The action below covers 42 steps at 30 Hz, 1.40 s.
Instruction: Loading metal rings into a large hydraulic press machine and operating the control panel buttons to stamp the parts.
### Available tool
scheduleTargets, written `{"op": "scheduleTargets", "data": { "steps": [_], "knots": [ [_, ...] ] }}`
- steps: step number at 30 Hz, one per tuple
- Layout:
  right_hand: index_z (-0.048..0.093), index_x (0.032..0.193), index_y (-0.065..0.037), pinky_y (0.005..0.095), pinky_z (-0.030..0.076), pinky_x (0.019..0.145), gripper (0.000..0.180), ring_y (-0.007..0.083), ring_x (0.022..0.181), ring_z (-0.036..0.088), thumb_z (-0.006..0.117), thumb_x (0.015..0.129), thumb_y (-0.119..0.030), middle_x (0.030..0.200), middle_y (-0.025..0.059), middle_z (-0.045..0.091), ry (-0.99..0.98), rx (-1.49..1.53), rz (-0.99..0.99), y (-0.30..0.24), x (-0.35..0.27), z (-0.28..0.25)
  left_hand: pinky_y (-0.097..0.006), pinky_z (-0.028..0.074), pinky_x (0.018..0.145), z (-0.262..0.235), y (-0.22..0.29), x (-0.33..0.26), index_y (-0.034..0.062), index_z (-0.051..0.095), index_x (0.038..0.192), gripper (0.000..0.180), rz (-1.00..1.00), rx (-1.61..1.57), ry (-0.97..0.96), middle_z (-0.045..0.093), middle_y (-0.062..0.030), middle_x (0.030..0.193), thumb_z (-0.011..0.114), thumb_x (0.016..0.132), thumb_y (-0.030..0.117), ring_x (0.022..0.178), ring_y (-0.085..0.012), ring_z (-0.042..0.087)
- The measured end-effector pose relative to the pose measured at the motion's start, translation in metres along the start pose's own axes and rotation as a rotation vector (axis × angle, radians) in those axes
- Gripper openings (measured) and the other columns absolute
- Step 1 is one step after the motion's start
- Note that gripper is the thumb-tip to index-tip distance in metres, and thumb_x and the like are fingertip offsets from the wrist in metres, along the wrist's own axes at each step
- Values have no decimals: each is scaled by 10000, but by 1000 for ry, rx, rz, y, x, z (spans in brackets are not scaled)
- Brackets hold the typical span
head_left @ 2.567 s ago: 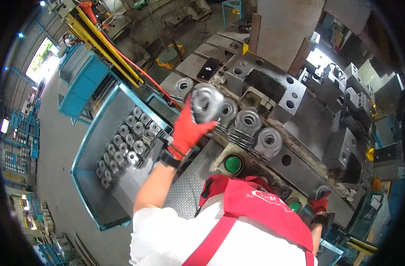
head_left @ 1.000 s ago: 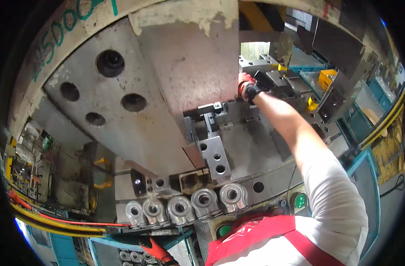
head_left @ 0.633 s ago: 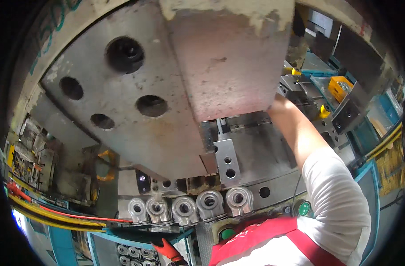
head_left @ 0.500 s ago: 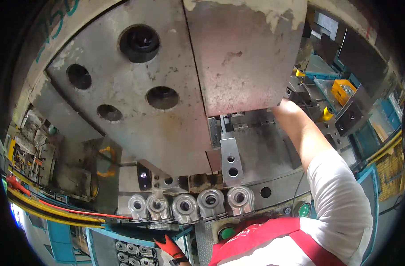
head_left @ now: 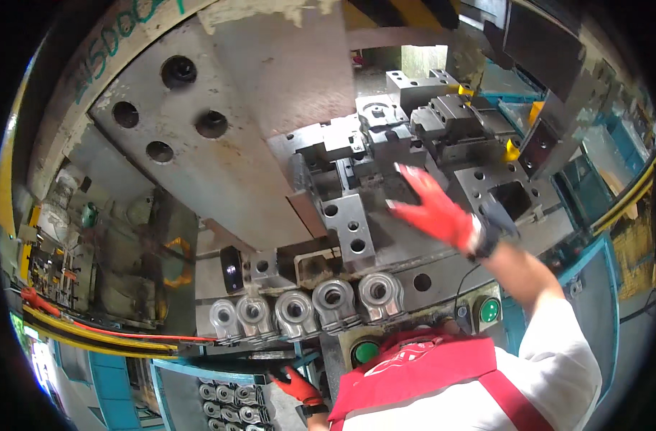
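My right hand (head_left: 437, 207), in a red glove, is over the press bed with thumb and fingers apart and nothing between them. Beyond its fingertips stands a steel die block (head_left: 385, 140). A flat steel bar with holes (head_left: 353, 233) lies to its left. Low in front, my left hand (head_left: 298, 386), also gloved in red, has its fingers spread and looks free of any object. Close by on its left is a blue-edged bin (head_left: 173, 388) of ring-ended metal parts (head_left: 229, 402). Several similar ring-ended parts (head_left: 295, 314) stand in a row along the press's front edge.
A large steel press block (head_left: 227, 165) overhangs the left and middle. Two green push buttons (head_left: 366, 351) sit at the front edge. Further right are a die with a square opening (head_left: 511, 197) and a yellow knob (head_left: 512, 149). Yellow and red cables (head_left: 119, 345) run along the left.
My right hand has come back from behind the press block into plain view over the bed. The view has shifted, exposing more of the dies. My left hand stays by the bin.
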State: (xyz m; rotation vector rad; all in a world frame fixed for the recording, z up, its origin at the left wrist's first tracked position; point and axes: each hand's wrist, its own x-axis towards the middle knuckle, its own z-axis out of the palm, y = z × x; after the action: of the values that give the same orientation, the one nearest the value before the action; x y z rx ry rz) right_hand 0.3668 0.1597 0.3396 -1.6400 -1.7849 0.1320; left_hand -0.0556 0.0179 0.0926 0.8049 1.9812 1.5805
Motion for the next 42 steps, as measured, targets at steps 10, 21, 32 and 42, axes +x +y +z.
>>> {"op": "scheduleTargets", "data": {
  "steps": [10, 21, 32, 42],
  "knots": [
    [380, 1302, -16, 381, 353, 966, 725, 309, 1134, 460, 696, 724, -319, 1200, 207, 490, 621, 277, 1069, 145, -362, 6, -307, 408, 893, 30, -33, -60, 20, 306, 1321, 721, -347, 132, -959, 505, -148, 1200, 686, 778, 303, 1064, -220, 498],
    [257, 1362, -24, 408, 373, 945, 969, 365, 1139, 439, 773, 615, -362, 1216, 235, 451, 229, -5, 1217, 158, -401, 51, -375, 431, 889, 58, -66, -59, 6, 312, 1297, 842, -19, 329, -923, 536, -195, 1170, 770, 656, 302, 1078, -312, 530],
    [280, 1351, -20, 407, 370, 959, 940, 356, 1148, 433, 769, 617, -347, 1236, 227, 438, 209, 19, 1210, 160, -403, 46, -385, 415, 897, 54, -6, -77, 49, 341, 1291, 815, -105, 522, -860, 537, -172, 1184, 756, 653, 343, 1105, -298, 518],
    [290, 1348, -30, 413, 363, 963, 940, 367, 1157, 413, 767, 617, -378, 1250, 235, 403, 190, -8, 1193, 167, -410, 47, -384, 432, 879, 54, -14, -76, 54, 339, 1303, 837, -109, 508, -854, 548, -171, 1172, 755, 648, 366, 1079, -305, 538]
  ]
}}
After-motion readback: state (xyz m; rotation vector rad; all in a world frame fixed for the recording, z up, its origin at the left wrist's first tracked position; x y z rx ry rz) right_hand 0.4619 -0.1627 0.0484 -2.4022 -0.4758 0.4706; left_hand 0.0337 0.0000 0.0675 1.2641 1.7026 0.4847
